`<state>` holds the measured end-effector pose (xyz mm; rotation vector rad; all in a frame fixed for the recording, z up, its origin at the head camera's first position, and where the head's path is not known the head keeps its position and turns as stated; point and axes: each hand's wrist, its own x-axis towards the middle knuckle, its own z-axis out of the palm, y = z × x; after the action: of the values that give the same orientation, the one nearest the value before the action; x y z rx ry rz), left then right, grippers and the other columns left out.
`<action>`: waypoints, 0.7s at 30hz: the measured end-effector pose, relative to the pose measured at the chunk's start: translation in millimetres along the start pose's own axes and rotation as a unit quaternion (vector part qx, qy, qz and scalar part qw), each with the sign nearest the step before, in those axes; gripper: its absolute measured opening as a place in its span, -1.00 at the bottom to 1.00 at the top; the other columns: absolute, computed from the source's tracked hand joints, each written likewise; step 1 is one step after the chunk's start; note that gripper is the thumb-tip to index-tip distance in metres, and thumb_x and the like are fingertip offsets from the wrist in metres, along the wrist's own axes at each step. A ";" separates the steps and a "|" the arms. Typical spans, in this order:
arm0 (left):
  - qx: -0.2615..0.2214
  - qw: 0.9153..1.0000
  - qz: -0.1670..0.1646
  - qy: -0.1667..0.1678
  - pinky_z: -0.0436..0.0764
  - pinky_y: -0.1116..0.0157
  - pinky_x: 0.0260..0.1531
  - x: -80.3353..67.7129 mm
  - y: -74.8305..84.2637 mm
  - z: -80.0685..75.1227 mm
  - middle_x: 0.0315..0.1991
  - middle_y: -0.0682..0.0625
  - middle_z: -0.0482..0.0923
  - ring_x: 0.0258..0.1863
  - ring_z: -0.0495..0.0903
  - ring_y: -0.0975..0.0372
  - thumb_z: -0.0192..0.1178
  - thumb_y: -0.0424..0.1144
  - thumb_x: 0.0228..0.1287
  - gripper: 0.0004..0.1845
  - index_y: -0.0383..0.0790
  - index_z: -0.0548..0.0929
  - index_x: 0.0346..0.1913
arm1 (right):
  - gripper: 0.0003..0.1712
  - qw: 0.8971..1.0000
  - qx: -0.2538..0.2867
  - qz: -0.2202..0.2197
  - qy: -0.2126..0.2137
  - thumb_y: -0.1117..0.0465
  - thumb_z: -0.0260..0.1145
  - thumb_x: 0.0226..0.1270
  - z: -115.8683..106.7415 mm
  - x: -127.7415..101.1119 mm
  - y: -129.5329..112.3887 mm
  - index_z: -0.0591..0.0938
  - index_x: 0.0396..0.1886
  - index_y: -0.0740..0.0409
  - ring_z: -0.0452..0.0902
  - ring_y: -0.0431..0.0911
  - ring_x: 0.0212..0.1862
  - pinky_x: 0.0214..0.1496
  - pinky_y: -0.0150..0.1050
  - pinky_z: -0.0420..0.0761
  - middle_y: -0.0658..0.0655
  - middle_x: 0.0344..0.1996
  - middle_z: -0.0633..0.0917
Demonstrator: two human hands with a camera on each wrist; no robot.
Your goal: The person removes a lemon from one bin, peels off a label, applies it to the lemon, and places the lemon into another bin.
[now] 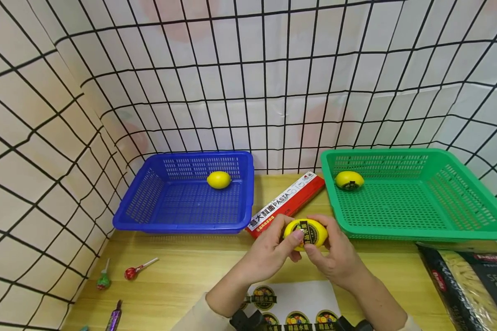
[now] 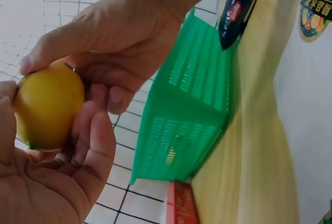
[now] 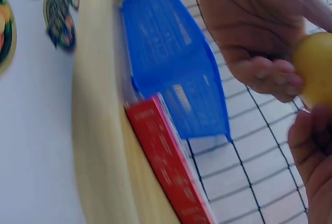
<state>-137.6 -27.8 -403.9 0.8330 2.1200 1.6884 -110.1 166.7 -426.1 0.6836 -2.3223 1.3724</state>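
Observation:
A yellow lemon (image 1: 321,235) with a round black-and-gold sticker (image 1: 308,231) is held between both hands in the head view. My left hand (image 1: 267,253) grips its left end, the thumb lying on the sticker. From the other side, the right hand (image 1: 337,259) pinches the right end with curled fingers and thumb. The left wrist view shows the lemon's (image 2: 49,107) plain side between the two hands. Below them on the table lies a white sheet (image 1: 304,296) bearing several similar round stickers (image 1: 298,320).
A blue basket (image 1: 182,226) with a plain lemon (image 1: 219,179) stands left; a green basket (image 1: 422,233) with a stickered lemon (image 1: 349,179) stands right. Between them lies a red-and-white pasta box (image 1: 287,202). Lollipops (image 1: 131,272) lie left, a black pasta bag (image 1: 472,285) right. Black wire mesh (image 1: 265,92) surrounds the table.

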 end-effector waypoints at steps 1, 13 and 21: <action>0.004 1.000 0.000 -0.004 0.72 0.25 -0.26 0.2 -0.2 0.5 -0.17 -0.14 0.59 -0.42 0.66 0.36 -0.03 -0.02 0.63 -0.72 -0.11 0.38 0.15 | -0.35 1.000 -0.024 -0.003 -0.008 0.34 0.39 0.26 -4.6 -0.8 0.2 0.33 0.29 0.26 0.41 -0.34 -0.24 -0.35 -0.40 0.57 0.15 -0.10 0.58; -0.040 0.998 -0.022 -0.052 0.72 0.34 -0.19 3.2 -5.1 10.1 -0.08 -0.23 0.63 -0.34 0.70 0.34 -0.01 -0.09 0.61 -0.66 -0.14 0.35 0.27 | -0.19 0.978 -0.185 -0.085 -0.032 -0.03 0.42 0.37 -37.2 -17.8 3.2 0.36 0.45 0.26 0.51 -0.31 -0.22 -0.19 -0.52 0.59 0.06 -0.05 0.63; -0.089 0.994 -0.063 0.003 0.75 0.12 -0.04 7.5 -10.0 11.3 0.05 -0.27 0.60 -0.19 0.71 0.15 0.11 -0.13 0.56 -0.62 -0.25 0.36 0.24 | -0.22 0.986 -0.101 0.131 0.035 0.36 0.37 0.38 -55.1 -45.4 4.4 0.30 0.54 0.05 0.59 -0.44 -0.15 -0.09 -0.61 0.58 -0.03 0.05 0.62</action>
<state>-139.6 -15.8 -415.5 0.6303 1.9477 1.7829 -72.2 227.3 -427.6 0.2729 -2.5179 1.2163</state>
